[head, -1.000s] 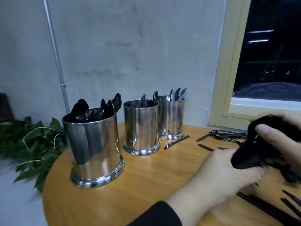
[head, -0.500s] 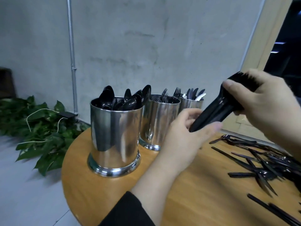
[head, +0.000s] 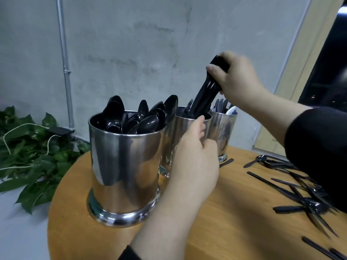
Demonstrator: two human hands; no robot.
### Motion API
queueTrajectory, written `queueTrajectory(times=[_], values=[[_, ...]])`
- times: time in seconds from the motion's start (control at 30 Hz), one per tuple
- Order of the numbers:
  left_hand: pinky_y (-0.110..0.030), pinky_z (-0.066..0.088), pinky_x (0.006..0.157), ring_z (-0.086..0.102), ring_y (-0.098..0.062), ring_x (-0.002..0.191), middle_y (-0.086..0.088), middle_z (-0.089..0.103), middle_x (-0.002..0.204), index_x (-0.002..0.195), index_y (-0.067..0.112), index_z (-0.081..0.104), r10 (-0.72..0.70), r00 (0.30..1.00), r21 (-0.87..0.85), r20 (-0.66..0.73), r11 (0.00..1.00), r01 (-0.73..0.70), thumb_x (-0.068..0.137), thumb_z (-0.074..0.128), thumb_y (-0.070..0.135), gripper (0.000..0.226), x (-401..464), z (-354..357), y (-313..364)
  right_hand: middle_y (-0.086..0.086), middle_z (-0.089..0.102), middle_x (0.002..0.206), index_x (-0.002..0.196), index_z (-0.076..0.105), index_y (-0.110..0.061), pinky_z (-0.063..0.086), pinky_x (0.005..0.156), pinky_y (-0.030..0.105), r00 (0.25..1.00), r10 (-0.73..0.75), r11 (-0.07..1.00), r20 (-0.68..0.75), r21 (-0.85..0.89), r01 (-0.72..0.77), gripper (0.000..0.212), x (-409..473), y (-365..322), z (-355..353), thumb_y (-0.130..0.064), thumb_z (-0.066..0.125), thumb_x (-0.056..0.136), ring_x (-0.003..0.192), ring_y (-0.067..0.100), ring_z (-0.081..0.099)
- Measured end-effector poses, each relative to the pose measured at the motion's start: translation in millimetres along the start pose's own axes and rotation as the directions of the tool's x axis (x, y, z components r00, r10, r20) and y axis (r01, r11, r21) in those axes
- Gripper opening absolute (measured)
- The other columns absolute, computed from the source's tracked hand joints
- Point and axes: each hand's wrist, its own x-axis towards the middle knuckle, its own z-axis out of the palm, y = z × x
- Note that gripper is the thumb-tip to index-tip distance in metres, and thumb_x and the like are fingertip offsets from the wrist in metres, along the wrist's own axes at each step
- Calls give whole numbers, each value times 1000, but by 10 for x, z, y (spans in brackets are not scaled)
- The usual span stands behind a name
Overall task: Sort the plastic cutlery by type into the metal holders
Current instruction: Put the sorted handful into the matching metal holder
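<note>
Round wooden table (head: 234, 222) against a grey concrete wall (head: 131, 44), plant (head: 28, 156) below. Your right hand (head: 236, 79) grips the fork bundle (head: 206, 94); left hand (head: 193, 160) grasps the middle holder (head: 180, 128).

Before you: three holders (head: 125, 166), mirror-bright silver metal. Spoons (head: 142, 119), glossy black. Bundle of forks (head: 206, 94), black. Knives (head: 222, 106), grey-black. Loose cutlery (head: 300, 192), black. Surface (head: 234, 212), warm honey-brown wood grain. Your sleeve (head: 319, 151), black. Wall (head: 131, 44), mottled pale grey. Leaves (head: 32, 158), dark green.
</note>
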Motion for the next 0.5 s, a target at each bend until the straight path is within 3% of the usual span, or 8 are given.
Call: queueTrajectory(times=[0.13, 0.23, 0.33, 0.43, 0.5], values=[[-14, 36, 107, 51, 8, 127, 15, 56, 143, 148, 31, 49, -27, 1000, -15, -14, 1000, 27, 101, 38, 3, 56, 46, -72, -20, 3, 66, 81, 97, 66, -13, 44, 68, 33, 971, 59, 986, 231, -167, -20, 33, -111, 124, 325, -43, 53, 102, 78, 26, 60], [-26, 44, 111, 55, 6, 123, 11, 62, 137, 141, 29, 56, -44, 999, -47, -27, 998, 43, 100, 38, 3, 52, 65, -103, -61, 7, 68, 112, 119, 63, -17, 50, 91, 44, 951, 85, 976, 297, -217, -20, 56, -190, 189, 399, -63, 40, 99, 104, 29, 61], [-29, 47, 109, 57, 5, 119, 12, 65, 131, 138, 30, 59, -59, 998, -44, -14, 997, 59, 100, 40, 5, 49, 48, -83, -82, 3, 53, 145, 147, 45, -24, 39, 108, 55, 955, 92, 973, 281, -230, -26, 92, -236, 193, 320, -86, 20, 84, 129, 29, 50], [-32, 51, 105, 60, 2, 116, 14, 66, 125, 132, 33, 61, -55, 998, -22, 16, 998, 55, 100, 40, 7, 47, 24, -41, -102, 3, 56, 141, 148, 46, -19, 41, 108, 46, 975, 70, 986, 213, -163, -35, 78, -299, 199, 146, -73, 27, 95, 124, 24, 54], [-35, 54, 100, 63, 1, 109, 16, 67, 120, 127, 35, 63, -42, 998, -7, 40, 999, 42, 100, 41, 8, 44, -6, -2, -98, 2, 63, 123, 140, 54, -16, 46, 95, 35, 985, 48, 991, 164, -132, -27, 58, -399, 203, -23, -57, 34, 104, 104, 18, 58]])
